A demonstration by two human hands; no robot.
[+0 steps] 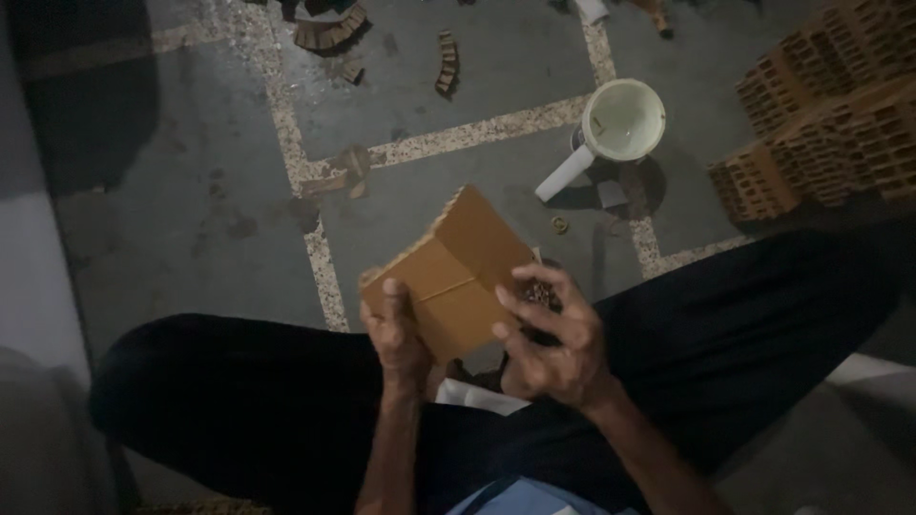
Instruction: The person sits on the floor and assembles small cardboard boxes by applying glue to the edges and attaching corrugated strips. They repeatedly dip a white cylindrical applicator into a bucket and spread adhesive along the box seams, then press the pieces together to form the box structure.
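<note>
- The card (pixel 448 272) is a tan, flat, corrugated sheet, its long axis running from 7 o'clock up to 1 o'clock, the top corner tipped toward 12.
- A faint crease crosses its face; the upper-left edge shows ribbed fluting.
- It sits mid-frame, held above the lap, over dark trousers (pixel 239 401).
- The left hand (pixel 399 334) grips the card's lower corner at 7 o'clock, thumb pressed on the face, fingers curled shut behind.
- The right hand (pixel 553 339) clasps the edge at 4 o'clock, fingers bent around it (something dark sits under them, too dim to tell).
- At 1 o'clock stands a white jug (pixel 620 122) on the floor (pixel 191 191); brown stacks (pixel 830 105) at 2 o'clock.
</note>
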